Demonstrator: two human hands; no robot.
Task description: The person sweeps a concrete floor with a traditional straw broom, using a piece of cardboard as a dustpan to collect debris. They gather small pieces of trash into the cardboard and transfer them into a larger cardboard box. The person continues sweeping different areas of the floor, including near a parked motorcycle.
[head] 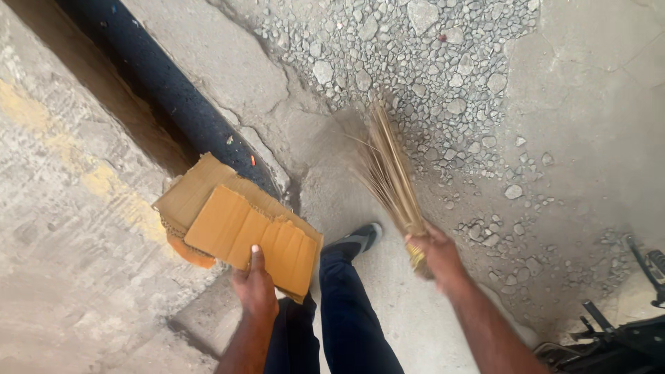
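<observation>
Torn brown corrugated cardboard sheets [235, 225] pinched by left hand [255, 289], thumb on top. Straw-coloured bundled-fibre broom [391, 173] gripped in fisted right hand [435, 255], bristles fanned beyond over grey gravel ground [443, 62].

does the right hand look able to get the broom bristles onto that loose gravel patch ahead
Probably yes: the right hand grips the broom, whose bristle tips already lie at the gravel edge, with nothing between.

Cracked concrete ground [596, 83] bears loose gravel [415, 62], dust, and a dark shoe [357, 241].
</observation>
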